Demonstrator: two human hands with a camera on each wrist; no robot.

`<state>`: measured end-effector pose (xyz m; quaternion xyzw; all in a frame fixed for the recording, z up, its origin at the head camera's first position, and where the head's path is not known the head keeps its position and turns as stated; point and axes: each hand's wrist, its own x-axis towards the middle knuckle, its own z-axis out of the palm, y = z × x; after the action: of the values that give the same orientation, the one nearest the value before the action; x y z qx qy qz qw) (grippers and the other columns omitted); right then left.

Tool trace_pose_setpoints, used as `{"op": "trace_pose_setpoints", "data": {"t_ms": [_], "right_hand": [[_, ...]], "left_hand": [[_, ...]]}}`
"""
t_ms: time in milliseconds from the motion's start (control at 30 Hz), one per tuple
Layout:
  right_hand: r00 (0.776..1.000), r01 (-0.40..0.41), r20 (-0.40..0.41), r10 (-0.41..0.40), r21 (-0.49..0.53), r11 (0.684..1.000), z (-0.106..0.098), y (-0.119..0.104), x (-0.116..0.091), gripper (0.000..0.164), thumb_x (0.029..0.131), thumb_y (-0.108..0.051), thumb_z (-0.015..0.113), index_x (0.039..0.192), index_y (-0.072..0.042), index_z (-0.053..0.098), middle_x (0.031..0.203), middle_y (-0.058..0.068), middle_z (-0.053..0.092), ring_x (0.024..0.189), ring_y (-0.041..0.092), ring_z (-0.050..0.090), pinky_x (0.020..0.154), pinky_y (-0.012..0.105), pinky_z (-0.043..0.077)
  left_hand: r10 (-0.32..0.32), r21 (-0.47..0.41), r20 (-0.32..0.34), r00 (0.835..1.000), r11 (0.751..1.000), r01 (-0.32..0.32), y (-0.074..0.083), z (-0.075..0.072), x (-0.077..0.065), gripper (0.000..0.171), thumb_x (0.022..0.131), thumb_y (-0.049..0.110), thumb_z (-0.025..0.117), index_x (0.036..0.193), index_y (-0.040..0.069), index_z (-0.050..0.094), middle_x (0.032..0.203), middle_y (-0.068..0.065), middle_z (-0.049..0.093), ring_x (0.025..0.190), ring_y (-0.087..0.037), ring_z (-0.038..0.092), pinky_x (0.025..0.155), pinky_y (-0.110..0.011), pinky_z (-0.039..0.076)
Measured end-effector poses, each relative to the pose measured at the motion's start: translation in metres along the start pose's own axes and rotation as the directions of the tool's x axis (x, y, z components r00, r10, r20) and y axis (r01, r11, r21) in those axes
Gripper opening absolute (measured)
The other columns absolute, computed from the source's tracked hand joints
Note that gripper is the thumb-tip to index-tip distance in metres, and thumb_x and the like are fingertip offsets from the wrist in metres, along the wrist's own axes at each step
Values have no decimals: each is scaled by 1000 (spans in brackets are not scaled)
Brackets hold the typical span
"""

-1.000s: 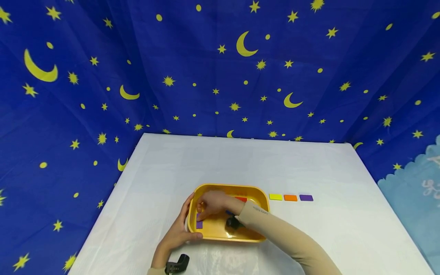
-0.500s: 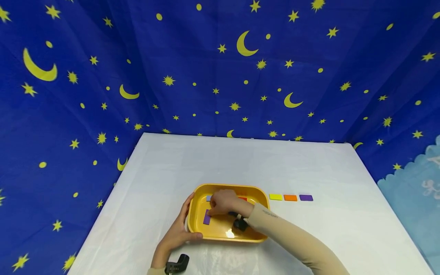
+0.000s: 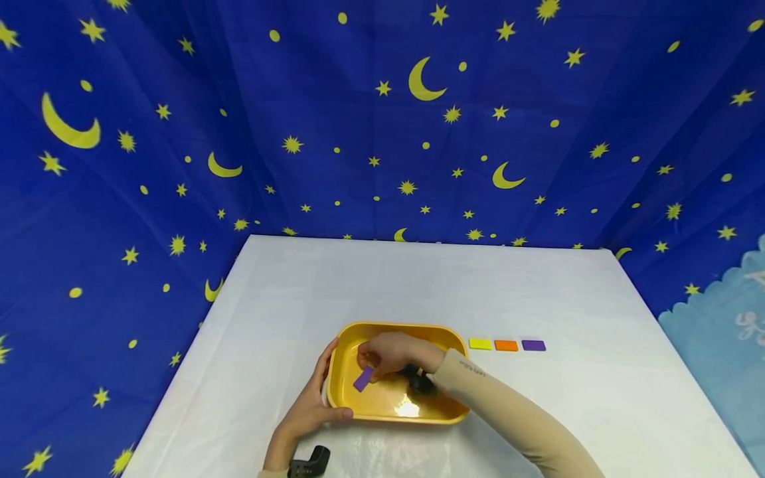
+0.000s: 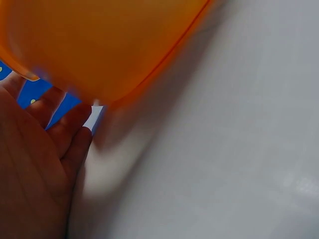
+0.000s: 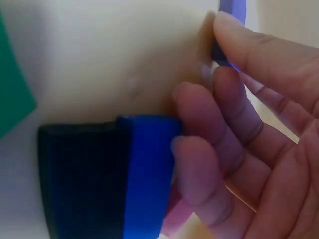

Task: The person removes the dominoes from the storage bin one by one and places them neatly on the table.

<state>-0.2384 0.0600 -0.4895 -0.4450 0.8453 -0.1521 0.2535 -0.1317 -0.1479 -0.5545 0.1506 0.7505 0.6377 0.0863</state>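
Note:
A yellow-orange tub (image 3: 364,417) stands on the white table. My left hand (image 3: 311,401) grips its left end, thumb at the front corner and fingers along the outer left wall; in the left wrist view the fingers (image 4: 72,122) lie against the tub's outside. Inside the tub, my right hand (image 3: 390,352) pinches a small flat purple block (image 3: 362,379) between thumb and fingers, tilted at its left. In the right wrist view the purple block (image 5: 230,30) shows at the thumb tip. Below the fingers lies a blue block (image 5: 152,174) with a dark face beside it.
A green block (image 5: 12,82) and a pink block (image 5: 177,216) also show in the right wrist view. Right of the tub, yellow (image 3: 480,344), orange (image 3: 506,346) and purple tiles (image 3: 534,346) lie in a row. A blue star-patterned curtain (image 3: 358,133) surrounds the table.
My right hand has moved rightward from the tub's left end, bringing the purple block along and turning it to a slant. The left hand keeps its hold on the tub.

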Motion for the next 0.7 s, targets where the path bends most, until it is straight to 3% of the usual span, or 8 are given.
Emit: {"op": "trace_pose_setpoints", "data": {"t_ms": [233,467,700], "right_hand": [[998,-66,-24,65,-28,997,2,3,-1,25,75,-28,82,80,-18,59,68,-13,49,62,3,46,58,19,37],[993,-110,-47,107,-58,992,4,1,-3,26,74,-33,82,78,-19,60,68,-14,51,63,3,48,59,18,39],[989,-112,-99,107,-53,992,9,4,-3,28,74,-36,81,80,-20,60,69,-15,51,63,3,48,59,18,39]], "left_hand": [[15,-11,5,1000,1000,-15,-1,0,1,116,68,13,86,152,35,9,152,-4,26,136,-24,27,106,-27,24],[-7,9,-2,1000,1000,7,0,1,0,114,69,18,86,152,36,9,153,-2,24,136,-22,26,107,-45,21],[-24,24,-10,1000,999,24,2,1,-1,115,68,17,86,152,37,10,154,-1,21,136,-21,25,106,-53,18]]}}
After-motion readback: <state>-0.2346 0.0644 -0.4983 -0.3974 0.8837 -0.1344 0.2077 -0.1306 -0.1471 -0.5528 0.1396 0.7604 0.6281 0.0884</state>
